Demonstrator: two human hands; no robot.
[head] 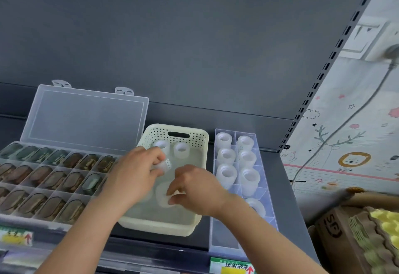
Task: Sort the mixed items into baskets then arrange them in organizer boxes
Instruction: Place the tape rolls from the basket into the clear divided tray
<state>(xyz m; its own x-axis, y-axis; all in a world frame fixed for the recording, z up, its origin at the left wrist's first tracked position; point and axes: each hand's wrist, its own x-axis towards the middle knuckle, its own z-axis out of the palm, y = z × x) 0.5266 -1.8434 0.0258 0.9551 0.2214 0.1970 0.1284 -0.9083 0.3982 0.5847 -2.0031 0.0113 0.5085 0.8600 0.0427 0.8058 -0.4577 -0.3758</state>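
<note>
Cardboard box [345,226] cut by right edge; camouflage organizer [86,120] cut left; left hand [133,172] half hides tape roll [164,165].

Basket [195,132] between lidded organizer [54,178], divider box [265,226].

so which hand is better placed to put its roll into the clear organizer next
Probably the right hand: it pinches a white roll right beside the clear organizer, while the left hand, gripping a second roll, would have to cross over it.
</note>
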